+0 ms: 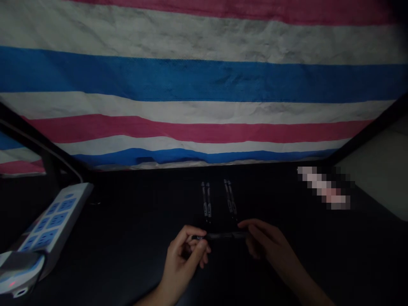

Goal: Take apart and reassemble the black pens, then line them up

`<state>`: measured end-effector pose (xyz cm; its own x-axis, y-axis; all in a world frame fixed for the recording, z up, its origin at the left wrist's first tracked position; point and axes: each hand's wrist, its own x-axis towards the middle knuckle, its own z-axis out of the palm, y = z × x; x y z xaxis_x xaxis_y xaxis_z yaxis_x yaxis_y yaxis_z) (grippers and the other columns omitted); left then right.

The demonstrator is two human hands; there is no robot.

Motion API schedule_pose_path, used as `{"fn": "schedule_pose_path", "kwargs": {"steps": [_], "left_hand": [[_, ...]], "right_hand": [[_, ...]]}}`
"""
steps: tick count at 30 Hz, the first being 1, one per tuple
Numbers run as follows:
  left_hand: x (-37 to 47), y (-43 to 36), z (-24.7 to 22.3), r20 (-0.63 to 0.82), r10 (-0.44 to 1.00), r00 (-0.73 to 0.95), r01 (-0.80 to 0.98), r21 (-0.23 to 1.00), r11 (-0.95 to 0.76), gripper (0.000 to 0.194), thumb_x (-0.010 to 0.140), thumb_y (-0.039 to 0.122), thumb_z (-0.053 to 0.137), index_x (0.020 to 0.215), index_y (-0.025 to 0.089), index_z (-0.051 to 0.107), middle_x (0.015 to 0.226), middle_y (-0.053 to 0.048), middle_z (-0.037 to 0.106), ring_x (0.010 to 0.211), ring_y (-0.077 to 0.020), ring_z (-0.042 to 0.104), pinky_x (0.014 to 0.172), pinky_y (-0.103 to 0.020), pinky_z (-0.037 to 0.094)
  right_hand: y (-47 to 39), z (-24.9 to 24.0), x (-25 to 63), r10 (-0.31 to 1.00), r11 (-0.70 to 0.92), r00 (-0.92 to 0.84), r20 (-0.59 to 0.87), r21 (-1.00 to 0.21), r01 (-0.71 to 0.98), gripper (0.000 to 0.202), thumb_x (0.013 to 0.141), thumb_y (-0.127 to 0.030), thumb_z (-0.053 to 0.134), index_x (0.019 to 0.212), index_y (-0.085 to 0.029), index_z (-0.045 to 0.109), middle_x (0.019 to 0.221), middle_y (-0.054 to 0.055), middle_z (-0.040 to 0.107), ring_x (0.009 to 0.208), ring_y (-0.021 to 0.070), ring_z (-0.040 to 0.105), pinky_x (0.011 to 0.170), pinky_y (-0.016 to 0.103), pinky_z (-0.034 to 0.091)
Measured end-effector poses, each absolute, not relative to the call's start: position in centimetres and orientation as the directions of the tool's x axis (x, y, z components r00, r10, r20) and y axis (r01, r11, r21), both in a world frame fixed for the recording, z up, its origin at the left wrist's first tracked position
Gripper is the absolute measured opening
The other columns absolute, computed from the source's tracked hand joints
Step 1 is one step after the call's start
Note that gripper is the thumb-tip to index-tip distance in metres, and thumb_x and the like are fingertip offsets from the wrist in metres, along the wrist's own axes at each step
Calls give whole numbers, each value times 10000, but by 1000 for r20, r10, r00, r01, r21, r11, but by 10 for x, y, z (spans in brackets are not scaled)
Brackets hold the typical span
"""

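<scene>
Near the front of the dark table, a thin dark pen-like stick [223, 235] lies level between my two hands. My left hand [187, 250] pinches its left end between thumb and fingers. At its right end, the fingers of my right hand [263, 240] are closed round it, partly in shadow. Just beyond the hands lie two pairs of slim dark pens with pale markings, a left pair [207, 202] and a right pair [230, 199], each pen pointing away from me.
On the left, a white power strip [60, 216] with blue socket faces holds a plugged-in adapter [21, 270]. A pixelated pinkish item [325, 189] lies at the right. Behind the dark table [134, 204] hangs a striped sheet [204, 80].
</scene>
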<state>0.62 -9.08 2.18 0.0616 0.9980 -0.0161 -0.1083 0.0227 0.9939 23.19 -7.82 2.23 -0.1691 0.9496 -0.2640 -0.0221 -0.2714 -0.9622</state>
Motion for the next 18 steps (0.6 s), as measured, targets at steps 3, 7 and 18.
{"fn": "schedule_pose_path", "kwargs": {"steps": [3, 7, 18], "left_hand": [[6, -91, 19, -27, 996, 81, -145, 989, 39, 211, 844, 370, 614, 872, 166, 568, 600, -9, 636, 456, -94, 560, 420, -175, 442], [6, -89, 20, -53, 992, 112, -153, 986, 70, 234, 833, 383, 629, 848, 158, 568, 558, 6, 614, 426, -81, 535, 407, -166, 428], [3, -91, 16, -78, 984, 160, -225, 968, 113, 245, 834, 390, 631, 838, 160, 545, 515, 17, 625, 357, -72, 528, 354, -142, 400]], "right_hand": [[-79, 25, 230, 926, -291, -234, -295, -955, 53, 376, 899, -478, 486, 875, -139, 647, 510, -8, 589, 438, 90, 523, 447, 194, 391], [-82, 27, 228, 925, -228, -262, -274, -955, 190, 348, 894, -437, 493, 761, -150, 639, 504, -11, 587, 438, 86, 521, 459, 191, 406], [-87, 28, 224, 989, -30, -129, -74, -950, 312, 212, 831, -307, 537, 826, -229, 734, 552, -13, 657, 492, 126, 604, 519, 211, 491]]}}
